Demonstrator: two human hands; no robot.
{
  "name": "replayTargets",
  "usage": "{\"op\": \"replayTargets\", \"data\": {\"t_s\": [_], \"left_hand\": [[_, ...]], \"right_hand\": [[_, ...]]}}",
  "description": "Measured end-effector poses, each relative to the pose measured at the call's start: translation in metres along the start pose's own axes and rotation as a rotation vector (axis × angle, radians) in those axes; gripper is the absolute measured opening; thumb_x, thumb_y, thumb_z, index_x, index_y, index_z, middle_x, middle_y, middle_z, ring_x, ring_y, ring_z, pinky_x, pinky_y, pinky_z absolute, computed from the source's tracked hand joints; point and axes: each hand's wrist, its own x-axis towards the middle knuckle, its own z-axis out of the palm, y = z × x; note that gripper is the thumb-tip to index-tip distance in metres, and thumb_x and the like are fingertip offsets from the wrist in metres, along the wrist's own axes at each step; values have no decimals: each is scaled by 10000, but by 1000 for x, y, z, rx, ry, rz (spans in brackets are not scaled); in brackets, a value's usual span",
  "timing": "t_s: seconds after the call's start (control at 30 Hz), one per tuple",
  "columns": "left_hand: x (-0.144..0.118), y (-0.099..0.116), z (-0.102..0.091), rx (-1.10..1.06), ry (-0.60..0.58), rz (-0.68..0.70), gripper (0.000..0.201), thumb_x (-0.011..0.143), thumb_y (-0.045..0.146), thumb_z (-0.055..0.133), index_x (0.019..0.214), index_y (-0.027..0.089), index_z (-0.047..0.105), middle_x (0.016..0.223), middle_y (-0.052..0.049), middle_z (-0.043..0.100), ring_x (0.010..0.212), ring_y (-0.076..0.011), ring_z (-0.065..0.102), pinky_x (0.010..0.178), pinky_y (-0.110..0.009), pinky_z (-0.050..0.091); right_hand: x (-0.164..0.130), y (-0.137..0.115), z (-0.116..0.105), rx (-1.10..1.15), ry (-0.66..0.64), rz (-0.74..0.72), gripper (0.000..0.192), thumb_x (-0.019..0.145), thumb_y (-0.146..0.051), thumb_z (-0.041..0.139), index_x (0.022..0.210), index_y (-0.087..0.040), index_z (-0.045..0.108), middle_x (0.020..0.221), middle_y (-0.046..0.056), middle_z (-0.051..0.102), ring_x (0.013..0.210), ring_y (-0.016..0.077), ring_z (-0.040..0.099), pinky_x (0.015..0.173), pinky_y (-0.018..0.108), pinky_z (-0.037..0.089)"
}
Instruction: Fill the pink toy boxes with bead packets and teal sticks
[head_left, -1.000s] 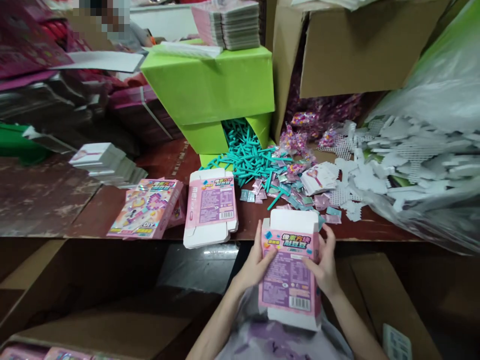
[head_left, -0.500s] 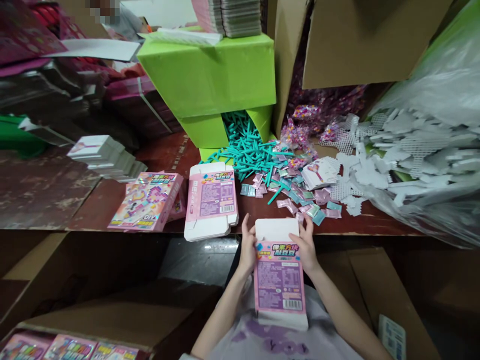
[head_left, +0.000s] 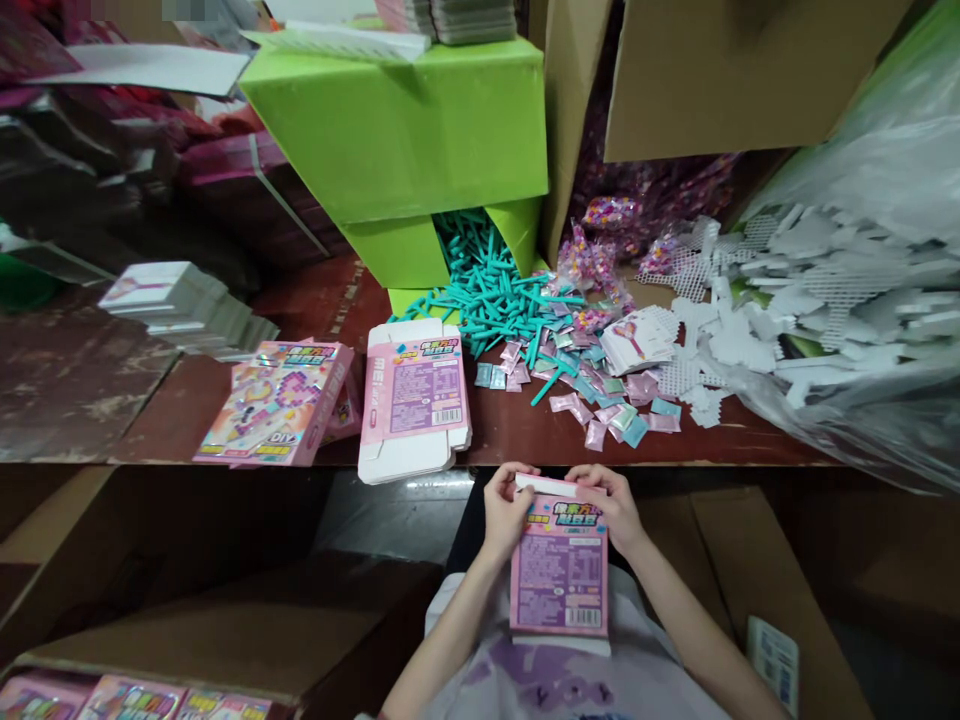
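Note:
A pink and purple printed carton (head_left: pixel 559 575) is held in front of my body, its back panel with the barcode facing up. My left hand (head_left: pixel 508 510) grips its top left corner, thumb on the front. On the top right corner, my right hand (head_left: pixel 611 505) pinches the carton the same way. Between the hands the white top flap (head_left: pixel 551 484) is bent over. At the carton's lower end a narrow white edge shows. Nearest to my left hand on the table lies a stack of flat cartons (head_left: pixel 412 390). Small pink and teal sachets (head_left: pixel 596 435) lie beyond my right hand.
Teal sticks (head_left: pixel 491 300) spill from a green box (head_left: pixel 397 140). White pegboards (head_left: pixel 832 280) fill a plastic bag at right. Filled boxes (head_left: pixel 270 405) and white card stacks (head_left: pixel 187 305) stand left. An open cardboard box (head_left: pixel 225 620) with packed boxes is at lower left.
The top flap, upright before, is now folded over at the carton's upper end. Both hands have moved inward along the top edge. The view has shifted slightly.

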Motion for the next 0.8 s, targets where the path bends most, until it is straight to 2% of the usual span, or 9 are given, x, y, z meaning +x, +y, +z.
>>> {"op": "replayTargets", "data": {"t_s": [0.13,0.3,0.43,0.5,0.57,0.63,0.67,0.73,0.8], "left_hand": [[-5,-1,-3,-14,-61,28,80,757,184,616,823,165,573,908,-56,654,879,-190,639,818,-317,467],[-14,-4,-6,89,-130,39,237,760,265,678,681,170,475,895,-61,630,892,-209,631,811,-330,467],[-18,12,0,359,-89,-40,175,872,353,534,893,181,556,1002,-69,622,933,-195,590,849,-321,434],[-12,35,12,409,-68,-14,273,911,366,449,1109,197,531,1056,-70,616,962,-197,578,862,-317,424],[-3,64,31,431,-122,138,332,927,349,392,1204,204,502,1102,-77,614,989,-205,578,871,-311,419],[6,86,56,547,-348,382,330,912,305,384,1168,201,564,1043,-84,651,948,-217,605,848,-312,428],[9,91,69,658,-516,502,310,888,287,409,1099,196,617,960,-88,677,886,-225,625,814,-317,440],[11,82,93,947,-893,679,243,807,304,513,905,176,696,753,-102,689,709,-242,640,695,-333,463],[7,49,109,1237,-1243,729,252,682,376,631,729,142,711,628,-139,667,594,-275,625,581,-361,460]], "right_hand": [[-1,-7,-18,-142,-209,54,118,682,-288,758,730,-193,706,994,79,713,935,237,667,828,363,513],[-13,-4,-28,-387,-205,11,200,691,-335,761,845,-207,759,1023,112,709,965,274,674,854,410,530],[4,-22,-43,-455,-281,-48,234,753,-375,700,909,-209,751,997,95,717,955,260,679,838,389,546],[38,-45,-61,-532,-120,-171,268,790,-404,649,947,-207,740,971,86,723,910,242,685,821,379,546],[87,-71,-87,-671,308,-380,309,793,-427,630,941,-176,732,966,100,718,887,235,671,845,378,523],[137,-91,-112,-858,614,-476,397,815,-417,586,1046,-111,690,1042,143,687,954,249,635,882,388,486],[158,-98,-122,-976,690,-436,470,776,-426,627,1085,-74,665,1053,170,673,976,271,617,896,404,467],[189,-103,-136,-1172,657,-310,593,701,-463,690,1094,-22,640,1038,207,656,974,293,598,876,395,457],[203,-101,-140,-1296,576,-238,597,670,-487,711,1044,-25,656,1028,214,643,959,284,593,864,364,446]]}}
